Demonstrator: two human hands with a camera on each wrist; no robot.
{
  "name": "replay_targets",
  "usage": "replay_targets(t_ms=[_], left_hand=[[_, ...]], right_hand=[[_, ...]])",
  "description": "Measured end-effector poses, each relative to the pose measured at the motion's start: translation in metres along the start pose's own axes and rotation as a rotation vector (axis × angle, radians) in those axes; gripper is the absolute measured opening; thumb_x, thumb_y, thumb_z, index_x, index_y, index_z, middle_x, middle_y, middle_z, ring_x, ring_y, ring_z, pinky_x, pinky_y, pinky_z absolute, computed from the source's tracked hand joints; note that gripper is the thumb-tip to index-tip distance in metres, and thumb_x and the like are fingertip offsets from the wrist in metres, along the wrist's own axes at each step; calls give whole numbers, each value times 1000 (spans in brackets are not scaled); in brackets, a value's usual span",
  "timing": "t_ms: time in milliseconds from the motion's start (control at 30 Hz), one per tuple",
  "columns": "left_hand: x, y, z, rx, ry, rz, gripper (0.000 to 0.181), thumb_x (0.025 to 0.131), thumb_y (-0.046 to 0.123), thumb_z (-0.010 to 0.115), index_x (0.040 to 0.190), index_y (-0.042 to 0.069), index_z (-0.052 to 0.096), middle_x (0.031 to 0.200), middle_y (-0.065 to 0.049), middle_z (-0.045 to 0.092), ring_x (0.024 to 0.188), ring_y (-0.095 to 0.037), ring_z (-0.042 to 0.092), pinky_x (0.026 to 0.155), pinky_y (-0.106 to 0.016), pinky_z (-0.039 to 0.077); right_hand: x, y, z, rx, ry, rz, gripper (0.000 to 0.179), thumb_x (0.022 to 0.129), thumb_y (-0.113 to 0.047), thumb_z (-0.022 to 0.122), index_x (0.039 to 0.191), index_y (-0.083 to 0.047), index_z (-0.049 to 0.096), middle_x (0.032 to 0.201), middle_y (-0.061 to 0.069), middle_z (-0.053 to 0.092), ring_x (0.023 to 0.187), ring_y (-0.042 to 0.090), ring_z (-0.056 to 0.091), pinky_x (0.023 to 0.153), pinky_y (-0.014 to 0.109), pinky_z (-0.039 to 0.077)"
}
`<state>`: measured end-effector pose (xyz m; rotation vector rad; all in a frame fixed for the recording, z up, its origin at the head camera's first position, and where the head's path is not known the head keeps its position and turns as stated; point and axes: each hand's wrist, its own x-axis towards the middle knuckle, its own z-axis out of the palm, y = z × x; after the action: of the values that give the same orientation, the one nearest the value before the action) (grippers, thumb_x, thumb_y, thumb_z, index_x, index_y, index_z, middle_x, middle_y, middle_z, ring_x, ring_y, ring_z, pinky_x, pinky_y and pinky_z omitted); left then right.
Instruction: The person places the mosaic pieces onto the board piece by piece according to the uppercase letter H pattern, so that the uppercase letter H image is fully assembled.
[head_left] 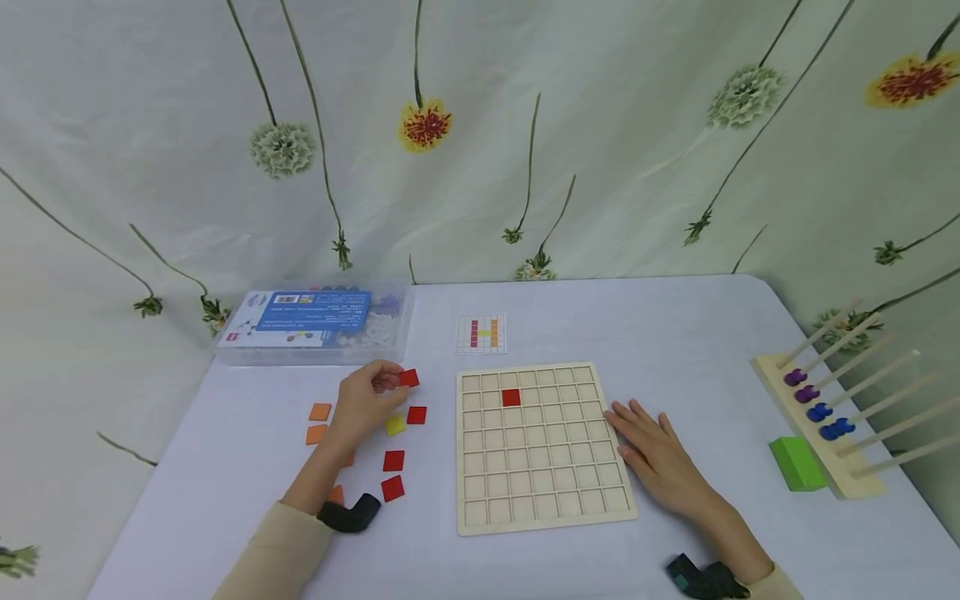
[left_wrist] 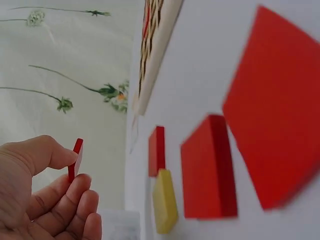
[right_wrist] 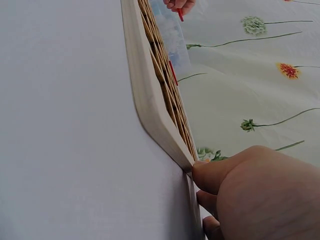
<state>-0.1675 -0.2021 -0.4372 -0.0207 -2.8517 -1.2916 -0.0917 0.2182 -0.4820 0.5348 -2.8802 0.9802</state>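
My left hand (head_left: 369, 404) pinches a red square tile (left_wrist: 75, 159) between thumb and fingers, raised left of the wooden grid board (head_left: 547, 524). One red tile (head_left: 511, 397) sits in a cell of the board's second row. My right hand (head_left: 660, 458) lies with fingers extended at the board's right edge, its thumb touching the rim in the right wrist view. Below the left hand lie loose red tiles (head_left: 393, 461) and a yellow tile (head_left: 395, 425). Orange tiles (head_left: 320, 412) lie to its left, some partly hidden by the forearm.
A small pattern card (head_left: 481, 333) with red, yellow and orange squares lies behind the board. At the back left stands a clear plastic box (head_left: 315, 325) with a blue label. On the right are a pegged wooden stand (head_left: 817, 433) with purple and blue beads and a green block (head_left: 797, 464).
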Motion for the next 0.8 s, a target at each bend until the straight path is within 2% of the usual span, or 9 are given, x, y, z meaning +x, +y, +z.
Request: replay_targets(t_ms=[167,400,600,800], left_hand=[[-1,27,14,-22,-7,23,31,84,14,71,113,5,64,101,-10,65,95,-25,59,90,-39,50],[-4,53,42,-88,-56,117,26,82,13,73,106,7,67,91,-5,65,87,-20,58,85,-36,50],[-6,69,67,-141,-115,151,20,78,10,74,98,6,69,81,-2,64,78,-16,56,73,-26,47],[-8,74,87,-119,-192,162,18,80,11,74,96,7,67,79,1,61,74,-14,54,68,-22,48]], right_hand=[[0,1,1,4,5,-9,47,98,-13,55,144,-9,47,152,18,40,144,45,25,110,71,9],[-1,2,1,-6,35,-41,46,98,-13,56,144,-9,49,150,18,43,143,45,28,109,72,11],[-1,3,1,-8,37,-45,46,98,-14,55,143,-9,49,150,18,43,143,45,28,109,72,11],[-1,3,1,-8,30,-36,46,98,-14,55,144,-10,48,151,17,42,143,45,27,109,71,11]])
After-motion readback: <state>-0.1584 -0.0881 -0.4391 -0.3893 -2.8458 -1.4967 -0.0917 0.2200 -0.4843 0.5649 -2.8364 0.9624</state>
